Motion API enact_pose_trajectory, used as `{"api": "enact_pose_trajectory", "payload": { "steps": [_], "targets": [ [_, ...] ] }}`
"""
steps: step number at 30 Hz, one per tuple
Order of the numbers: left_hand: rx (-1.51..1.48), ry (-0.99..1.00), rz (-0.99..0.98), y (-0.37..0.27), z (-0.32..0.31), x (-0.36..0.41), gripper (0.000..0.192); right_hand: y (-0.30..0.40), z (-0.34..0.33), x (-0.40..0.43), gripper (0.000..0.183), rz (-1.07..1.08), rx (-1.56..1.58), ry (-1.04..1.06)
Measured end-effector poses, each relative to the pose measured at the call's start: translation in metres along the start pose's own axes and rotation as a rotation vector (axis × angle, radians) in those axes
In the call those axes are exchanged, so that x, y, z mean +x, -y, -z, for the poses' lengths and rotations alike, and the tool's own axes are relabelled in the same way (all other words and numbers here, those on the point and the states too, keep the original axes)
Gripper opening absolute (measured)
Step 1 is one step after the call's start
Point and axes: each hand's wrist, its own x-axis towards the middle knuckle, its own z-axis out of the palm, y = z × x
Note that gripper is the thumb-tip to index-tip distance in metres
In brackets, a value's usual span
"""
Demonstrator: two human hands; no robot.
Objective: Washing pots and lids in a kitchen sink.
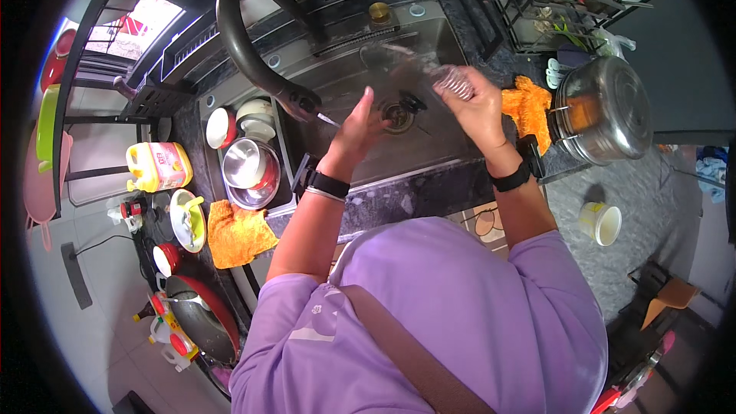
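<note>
My right hand (476,104) grips a clear ribbed plastic or glass container (454,81) above the right side of the dark sink basin (345,89). A blurred streak, apparently water, extends from the container to the upper left. My left hand (361,128) is held over the basin near the drain (397,118), fingers apart, holding nothing. Just left of it, a thin water stream leaves the head of the black gooseneck faucet (305,104). A small black part (411,102) lies at the drain's edge.
Stacked metal bowls (248,164) and small bowls (221,127) occupy the sink's left compartment. Orange cloths lie on both sides (238,234) (528,109). A large steel pot (609,109) stands on the right, a yellow detergent jug (160,167) and a wok (201,316) on the left.
</note>
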Motion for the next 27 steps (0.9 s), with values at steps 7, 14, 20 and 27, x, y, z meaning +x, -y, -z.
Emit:
{"api": "enact_pose_trajectory", "payload": {
  "steps": [7, 14, 20, 27],
  "targets": [
    [-0.393, 0.381, 0.014, -0.012, -0.001, -0.007, 0.053, 0.008, -0.017, -0.025, 0.028, 0.666, -0.388, 0.303],
    [-0.407, 0.332, 0.039, 0.017, 0.021, -0.009, 0.057, 0.0, -0.011, -0.029, 0.034, 0.311, -0.302, 0.516],
    [-0.294, 0.418, -0.024, 0.005, 0.011, -0.028, 0.084, -0.015, -0.011, 0.002, 0.051, 0.001, -0.091, 0.327],
    [-0.163, 0.415, -0.111, 0.005, 0.008, -0.04, 0.082, -0.063, -0.034, -0.031, 0.06, 0.166, -0.379, 0.631]
  ]
}}
